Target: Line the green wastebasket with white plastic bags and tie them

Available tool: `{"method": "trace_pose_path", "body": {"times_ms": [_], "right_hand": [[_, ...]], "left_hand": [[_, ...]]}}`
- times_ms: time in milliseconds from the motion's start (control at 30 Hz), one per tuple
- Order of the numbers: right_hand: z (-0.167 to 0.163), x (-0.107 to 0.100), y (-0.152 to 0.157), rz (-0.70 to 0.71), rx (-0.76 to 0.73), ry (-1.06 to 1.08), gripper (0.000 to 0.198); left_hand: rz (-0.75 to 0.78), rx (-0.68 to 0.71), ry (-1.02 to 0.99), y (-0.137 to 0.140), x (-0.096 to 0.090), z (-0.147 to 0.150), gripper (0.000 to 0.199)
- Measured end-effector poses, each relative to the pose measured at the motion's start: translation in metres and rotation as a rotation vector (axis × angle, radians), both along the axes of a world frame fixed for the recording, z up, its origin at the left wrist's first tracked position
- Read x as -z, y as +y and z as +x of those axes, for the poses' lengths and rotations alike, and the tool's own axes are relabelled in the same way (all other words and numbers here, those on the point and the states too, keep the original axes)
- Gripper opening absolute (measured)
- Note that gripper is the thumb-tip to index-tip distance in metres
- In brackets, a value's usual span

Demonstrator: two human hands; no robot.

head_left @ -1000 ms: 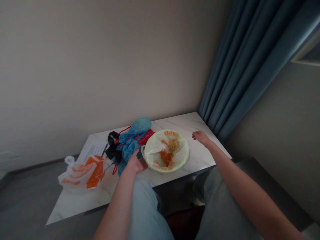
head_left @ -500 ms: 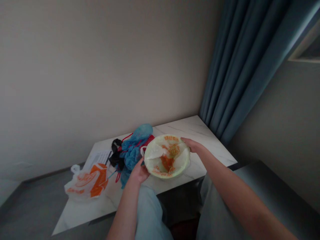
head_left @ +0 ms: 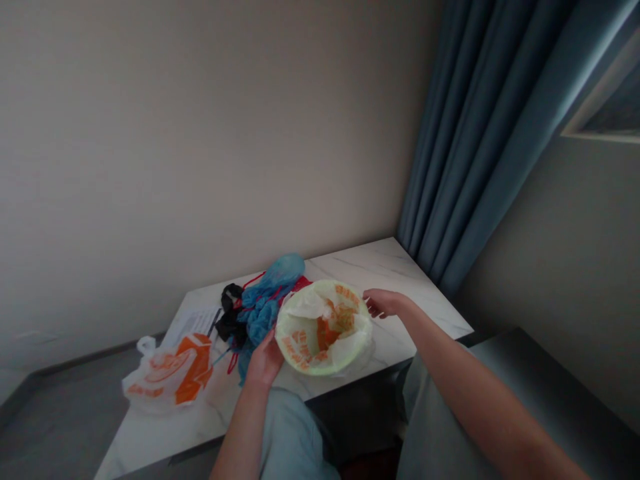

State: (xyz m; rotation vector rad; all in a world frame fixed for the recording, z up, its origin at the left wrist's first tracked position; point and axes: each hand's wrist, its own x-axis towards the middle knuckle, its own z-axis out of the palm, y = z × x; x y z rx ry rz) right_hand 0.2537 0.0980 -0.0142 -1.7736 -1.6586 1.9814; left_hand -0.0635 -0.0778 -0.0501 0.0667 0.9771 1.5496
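A round pale-green wastebasket (head_left: pixel 369 339) is tilted so that its mouth faces me above the white table. A whitish plastic bag (head_left: pixel 306 308) with orange print lines it and is folded over the rim. My left hand (head_left: pixel 267 360) grips the wastebasket at its left side, with the fingers partly hidden behind it. At the right rim my right hand (head_left: pixel 386 303) is open, its fingers apart and just off the bag's edge. Crumpled blue plastic bags (head_left: pixel 263 313) lie behind my left hand, beside a black plastic bag (head_left: pixel 231 325).
On the table's left side stands a white and orange plastic bag (head_left: pixel 173 373) by a printed sheet (head_left: pixel 195 321). The marble-patterned table (head_left: pixel 395 267) meets the wall. A blue curtain (head_left: pixel 470 147) hangs at the right, above a dark bench-like surface (head_left: pixel 540 387).
The wastebasket has shifted slightly left and toward me, turning a little. My right hand has let go of its rim and its fingers have spread. My left hand stays on it.
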Motion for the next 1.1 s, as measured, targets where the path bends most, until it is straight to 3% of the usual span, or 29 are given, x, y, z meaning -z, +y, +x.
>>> {"method": "trace_pose_path", "body": {"times_ms": [100, 200, 333, 500, 733, 867, 967, 1033, 1100], "right_hand": [[-0.008, 0.005, -0.005, 0.060, 0.151, 0.037, 0.026], [-0.016, 0.004, -0.010, 0.082, 0.211, 0.130, 0.023], [-0.021, 0.000, -0.011, -0.003, 0.195, 0.212, 0.018], [-0.020, -0.004, -0.006, -0.115, 0.140, 0.259, 0.018], [-0.020, -0.014, -0.008, 0.049, 0.086, 0.259, 0.022], [-0.015, -0.015, -0.008, -0.009, 0.131, 0.415, 0.017], [-0.010, -0.013, -0.008, -0.055, 0.168, 0.410, 0.017], [-0.009, -0.011, -0.008, 0.012, 0.222, 0.340, 0.013], [-0.010, -0.008, -0.008, 0.169, 0.289, 0.225, 0.010]], "left_hand": [[0.036, 0.023, 0.064, 0.000, 0.009, 0.001, 0.034], [0.092, 0.060, 0.121, 0.000, 0.014, 0.004, 0.037], [0.132, 0.025, 0.168, 0.000, 0.016, 0.006, 0.049], [0.087, -0.047, 0.214, -0.003, 0.016, 0.004, 0.050], [0.032, -0.042, 0.257, -0.009, 0.012, 0.005, 0.053], [0.074, -0.052, 0.255, -0.008, 0.008, 0.010, 0.060], [0.109, -0.020, 0.251, -0.007, 0.008, 0.013, 0.064], [0.116, -0.007, 0.253, -0.007, 0.008, 0.014, 0.067], [0.114, 0.010, 0.259, -0.008, 0.007, 0.014, 0.069]]}}
